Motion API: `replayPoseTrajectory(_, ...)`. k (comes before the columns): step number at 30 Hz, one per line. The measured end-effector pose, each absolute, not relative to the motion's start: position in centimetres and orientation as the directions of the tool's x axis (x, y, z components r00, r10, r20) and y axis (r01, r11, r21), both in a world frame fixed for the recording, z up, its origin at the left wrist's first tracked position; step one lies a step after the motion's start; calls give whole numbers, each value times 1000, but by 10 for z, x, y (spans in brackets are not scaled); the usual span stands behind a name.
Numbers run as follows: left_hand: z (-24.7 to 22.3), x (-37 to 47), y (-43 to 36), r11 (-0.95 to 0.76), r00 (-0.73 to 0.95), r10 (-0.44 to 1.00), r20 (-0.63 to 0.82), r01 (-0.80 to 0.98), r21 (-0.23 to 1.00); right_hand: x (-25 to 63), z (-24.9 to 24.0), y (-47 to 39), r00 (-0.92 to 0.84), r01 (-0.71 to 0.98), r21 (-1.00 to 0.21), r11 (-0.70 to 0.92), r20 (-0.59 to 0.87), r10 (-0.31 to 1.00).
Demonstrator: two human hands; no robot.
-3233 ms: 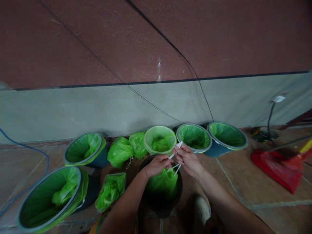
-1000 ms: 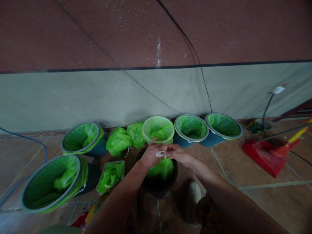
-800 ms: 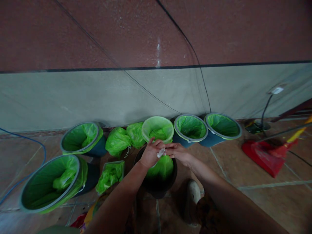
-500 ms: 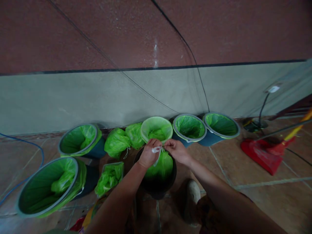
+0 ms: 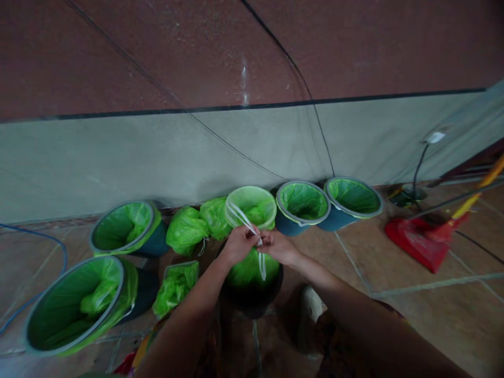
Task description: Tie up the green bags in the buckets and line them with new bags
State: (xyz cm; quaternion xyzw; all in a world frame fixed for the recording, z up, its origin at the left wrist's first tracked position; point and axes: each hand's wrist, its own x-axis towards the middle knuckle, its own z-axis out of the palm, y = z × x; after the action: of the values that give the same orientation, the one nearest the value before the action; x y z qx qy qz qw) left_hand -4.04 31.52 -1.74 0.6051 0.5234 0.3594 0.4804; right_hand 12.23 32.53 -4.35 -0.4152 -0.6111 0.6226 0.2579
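A green trash bag [image 5: 250,272] sits gathered in a dark bin [image 5: 254,304] on the floor in front of me. Above it, white drawstrings [image 5: 262,266] cross between my hands, one loop reaching up and left, the other hanging down over the bag. My left hand [image 5: 241,244] pinches the drawstrings from the left. My right hand [image 5: 280,245] pinches them from the right, its fingertips meeting the left ones. Just behind my hands stands a pale bin [image 5: 271,202] with a green liner.
Lined bins stand along the wall: a blue one [image 5: 293,226], another [image 5: 331,221] at right, two at left [image 5: 159,239] [image 5: 147,289]. Tied green bags [image 5: 187,231] and a small bag-filled container [image 5: 177,286] lie left. A red dustpan [image 5: 417,244] stands right; a blue cord [image 5: 65,252] runs left.
The drawstrings, earlier bunched at my left fingers, now spread into two loops, one up-left and one hanging down. My hands have drawn closer together. The view has shifted slightly.
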Motion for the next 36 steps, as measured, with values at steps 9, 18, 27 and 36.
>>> replayPoseTrajectory(9, -18, -45, 319, 81, 161, 976, -146, 353, 932, 126, -33, 322, -465, 464, -882, 84, -162, 870)
replayPoseTrajectory(18, -16, -45, 320, 136, 140, 969, -206, 395, 909, 129, -16, 322, -351, 663, -731, 161, -113, 930)
replayPoseTrajectory(27, -23, -52, 321, 212, 139, 962, -237, 175, 962, 128, -5, 313, -481, 470, -856, -213, -451, 752)
replayPoseTrajectory(36, -11, -50, 316, -288, 365, 918, 157, 339, 896, 125, -23, 327, -363, 212, -962, -173, -241, 900)
